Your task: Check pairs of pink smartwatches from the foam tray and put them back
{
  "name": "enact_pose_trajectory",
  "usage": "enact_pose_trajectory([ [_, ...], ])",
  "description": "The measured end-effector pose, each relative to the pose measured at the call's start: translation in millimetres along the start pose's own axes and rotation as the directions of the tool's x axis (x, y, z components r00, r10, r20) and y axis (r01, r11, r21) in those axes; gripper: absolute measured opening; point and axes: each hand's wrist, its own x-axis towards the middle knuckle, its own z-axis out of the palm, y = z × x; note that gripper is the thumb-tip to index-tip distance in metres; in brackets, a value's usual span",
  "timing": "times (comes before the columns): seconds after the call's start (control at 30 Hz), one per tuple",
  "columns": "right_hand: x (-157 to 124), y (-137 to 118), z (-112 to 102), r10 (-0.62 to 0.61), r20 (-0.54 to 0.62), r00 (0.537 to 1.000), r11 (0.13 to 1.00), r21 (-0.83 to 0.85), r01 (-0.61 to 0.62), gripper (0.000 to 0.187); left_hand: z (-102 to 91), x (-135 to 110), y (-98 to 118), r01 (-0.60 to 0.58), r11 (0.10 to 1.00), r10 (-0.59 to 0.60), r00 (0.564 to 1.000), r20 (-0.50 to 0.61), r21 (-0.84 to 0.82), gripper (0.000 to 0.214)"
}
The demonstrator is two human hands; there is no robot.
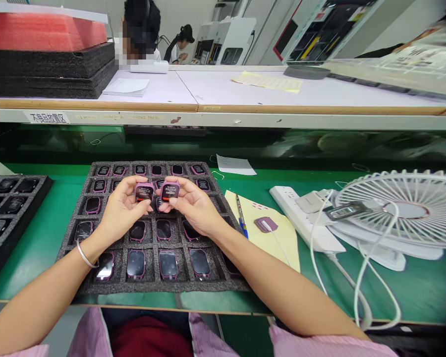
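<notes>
My left hand [128, 203] pinches a purple smartwatch body [144, 192] between thumb and fingers, its lit screen facing me. Close beside it, my right hand [191, 204] grips a second purple smartwatch body [170, 192], also lit with small text and a red-orange strip. Both are raised over a dark grey foam tray [119, 287] with square compartments. Several more watch bodies lie in it, such as a dark-screened watch [136, 263] in the front row. Some screens at the back show text. My hands and forearms hide part of the tray.
Left stands another foam tray [18, 238] of watches. On the right are yellow paper [290, 238] with a pen [241, 213] and a cabled purple watch [266, 224], a power strip [305, 218], loose white cables and a white fan [405, 208]. A shelf [215, 119] crosses behind; people sit beyond.
</notes>
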Motion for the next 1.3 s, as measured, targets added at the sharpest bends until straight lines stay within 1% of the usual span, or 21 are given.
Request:
enact_pose_trajectory([
  [0.13, -0.6, -1.0, 0.9, -0.015, 0.013, 1.000, 1.000, -0.010, 0.015, 0.056, -0.4, -1.3, 0.4, 0.007, 0.999, -0.006, 0.999, 0.035, -0.034, 0.051],
  [0.23, -0.9, -2.6, 2.1, -0.010, -0.001, 1.000, 1.000, -0.017, 0.010, 0.055, -0.5, -3.0, 0.8, 0.021, 0.999, -0.018, 0.998, 0.054, -0.046, 0.050],
  [0.43, 0.0, -4.9, 4.1, 0.003, -0.075, 0.997, 1.000, -0.023, -0.005, 0.041, 0.4, -6.5, 3.4, 0.077, 0.995, -0.070, 0.993, 0.097, -0.067, 0.043],
  [0.67, 1.0, -3.2, 4.2, -0.002, -0.066, 0.998, 1.000, -0.026, 0.000, 0.041, 1.7, -6.8, 4.3, 0.102, 0.993, -0.097, 0.992, 0.082, -0.061, 0.041],
  [0.83, -0.2, -5.1, 5.7, -0.030, -0.053, 0.998, 0.999, -0.015, 0.029, 0.041, 0.0, -6.3, 4.0, 0.101, 0.990, -0.094, 0.992, 0.083, -0.093, 0.041],
  [1.0, 0.4, -3.5, 4.8, -0.025, -0.046, 0.999, 1.000, -0.002, 0.025, 0.044, -0.6, -6.1, 4.5, 0.112, 0.988, -0.104, 0.991, 0.079, -0.106, 0.041],
  [1.3, 1.4, -4.4, 2.8, -0.031, -0.060, 0.998, 1.000, 0.001, 0.031, 0.044, 0.4, -4.5, 6.8, 0.137, 0.977, -0.126, 0.989, 0.079, -0.163, 0.044],
])
